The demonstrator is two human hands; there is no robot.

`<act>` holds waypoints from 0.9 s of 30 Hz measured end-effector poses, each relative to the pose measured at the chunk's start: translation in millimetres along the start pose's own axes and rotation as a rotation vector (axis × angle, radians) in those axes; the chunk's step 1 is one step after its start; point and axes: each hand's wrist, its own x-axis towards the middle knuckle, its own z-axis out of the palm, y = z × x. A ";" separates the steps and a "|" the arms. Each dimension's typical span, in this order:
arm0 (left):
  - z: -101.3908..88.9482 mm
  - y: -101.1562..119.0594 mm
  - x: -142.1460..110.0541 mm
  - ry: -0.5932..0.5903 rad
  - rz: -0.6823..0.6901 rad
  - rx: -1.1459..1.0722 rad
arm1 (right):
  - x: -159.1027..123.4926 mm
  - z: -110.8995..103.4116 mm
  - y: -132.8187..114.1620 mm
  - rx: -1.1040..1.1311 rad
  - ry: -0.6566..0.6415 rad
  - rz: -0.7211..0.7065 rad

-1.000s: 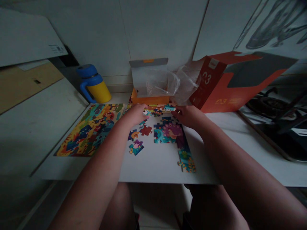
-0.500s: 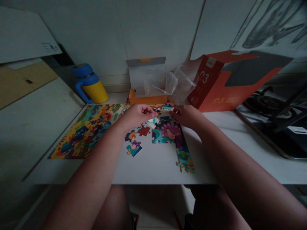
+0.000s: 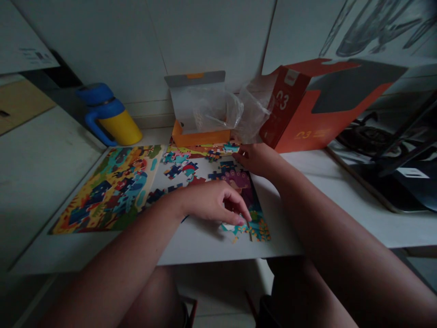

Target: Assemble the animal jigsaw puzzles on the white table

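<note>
My left hand [image 3: 218, 202] is low over the table near its front edge, with thumb and fingers closed on a teal and white puzzle piece [image 3: 228, 227]. That piece lies beside the yellow-leaved corner piece [image 3: 262, 231] of a partly joined jigsaw. The fingers hide part of it. Farther back, my right hand [image 3: 258, 158] has curled fingers at the edge of a light teal puzzle piece [image 3: 231, 147]. Between the hands, joined pieces show a purple peacock [image 3: 237, 179]. Loose pieces [image 3: 189, 169] lie to the left, and my left hand partly covers a reddish-brown piece [image 3: 197, 181].
A printed picture sheet [image 3: 116, 182] lies at the left. Behind stand a blue and yellow jug [image 3: 118, 120], an open orange-edged box [image 3: 201, 136] with clear plastic bags [image 3: 254, 109], and a large orange-red box [image 3: 317, 118]. A gas stove [image 3: 368, 146] is at the right.
My left hand has moved toward me and to the right, carrying the puzzle piece down beside the corner piece. My right hand stays by the same teal piece. The view has shifted slightly.
</note>
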 end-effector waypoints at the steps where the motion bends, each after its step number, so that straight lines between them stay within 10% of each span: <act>1: -0.5 0.3 -0.1 0.022 0.006 0.020 | -0.3 -0.4 -0.5 -0.001 0.000 0.000; 18: 13.0 -8.7 10.2 0.075 -0.221 -0.008 | -0.7 -2.5 -2.9 -0.038 -0.016 -0.002; 27: 18.0 1.2 9.6 0.188 -0.066 0.307 | -0.5 -1.7 -2.2 -0.032 -0.021 -0.006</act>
